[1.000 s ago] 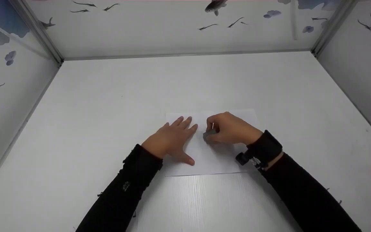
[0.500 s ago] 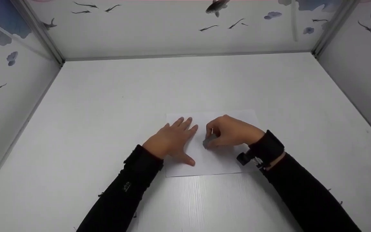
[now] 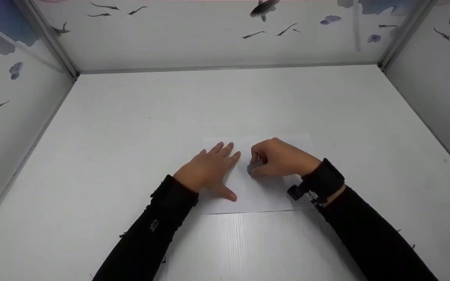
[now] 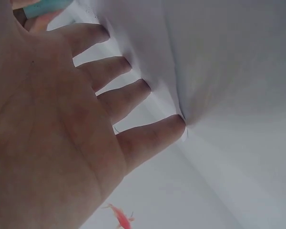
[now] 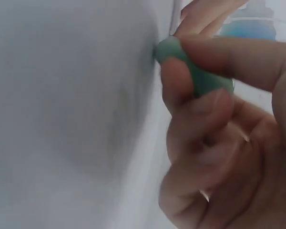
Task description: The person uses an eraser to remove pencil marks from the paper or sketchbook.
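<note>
Right hand (image 3: 281, 157) pinched the green block (image 3: 254, 167) on the paper (image 3: 252, 199) beside the spread left hand (image 3: 210, 168); light left-hand pressure risked block drag buckling it.

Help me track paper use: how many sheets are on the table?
1: the white paper sheet under the left hand and right hand. Any stacked beneath it would be hidden.

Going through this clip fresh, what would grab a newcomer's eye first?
Probably the two dark sleeves reaching in over the white table. Next, the right hand pinching a small block, green in the right wrist view, over a white sheet, with the left hand spread on the sheet's left side. Then the dark fish print high on the back wall.
</note>
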The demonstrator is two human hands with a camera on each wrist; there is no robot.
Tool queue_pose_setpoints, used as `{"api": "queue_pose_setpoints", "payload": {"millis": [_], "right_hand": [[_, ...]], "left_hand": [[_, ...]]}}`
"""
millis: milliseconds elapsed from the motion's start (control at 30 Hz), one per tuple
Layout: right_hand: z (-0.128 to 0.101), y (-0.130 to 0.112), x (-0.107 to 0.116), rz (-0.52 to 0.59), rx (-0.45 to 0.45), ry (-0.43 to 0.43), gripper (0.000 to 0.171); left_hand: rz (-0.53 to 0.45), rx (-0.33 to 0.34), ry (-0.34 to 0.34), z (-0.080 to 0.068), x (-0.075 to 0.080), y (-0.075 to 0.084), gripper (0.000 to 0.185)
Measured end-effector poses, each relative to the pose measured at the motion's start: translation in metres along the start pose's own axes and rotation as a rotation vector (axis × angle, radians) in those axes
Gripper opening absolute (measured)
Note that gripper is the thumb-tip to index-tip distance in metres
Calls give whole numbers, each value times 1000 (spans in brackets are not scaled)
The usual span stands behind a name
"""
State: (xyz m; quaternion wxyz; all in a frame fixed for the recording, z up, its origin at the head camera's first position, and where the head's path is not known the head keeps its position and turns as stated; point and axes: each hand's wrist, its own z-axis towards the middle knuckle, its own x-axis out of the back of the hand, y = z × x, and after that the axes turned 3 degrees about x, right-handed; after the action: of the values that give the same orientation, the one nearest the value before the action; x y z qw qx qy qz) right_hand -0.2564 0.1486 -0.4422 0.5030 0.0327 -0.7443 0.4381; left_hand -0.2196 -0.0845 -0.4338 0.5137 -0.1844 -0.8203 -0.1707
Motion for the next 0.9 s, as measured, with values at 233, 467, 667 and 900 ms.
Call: {"api": "queue_pose_setpoints", "payload": {"millis": [233, 467, 667, 900], "right_hand": [[0, 2, 0, -4, -68, 48, 9], [1, 5, 1, 10, -71, 20, 12], [2, 6, 0, 0, -109, 69, 14], [1, 7, 0, -36, -178, 168, 16]], "left_hand": [[-11, 6, -13, 1, 1, 1, 119], [-7, 2, -11, 2, 0, 0, 120], [-16, -2, -18, 2, -1, -1, 119], [-19, -1, -6, 2, -1, 0, 118]]}}
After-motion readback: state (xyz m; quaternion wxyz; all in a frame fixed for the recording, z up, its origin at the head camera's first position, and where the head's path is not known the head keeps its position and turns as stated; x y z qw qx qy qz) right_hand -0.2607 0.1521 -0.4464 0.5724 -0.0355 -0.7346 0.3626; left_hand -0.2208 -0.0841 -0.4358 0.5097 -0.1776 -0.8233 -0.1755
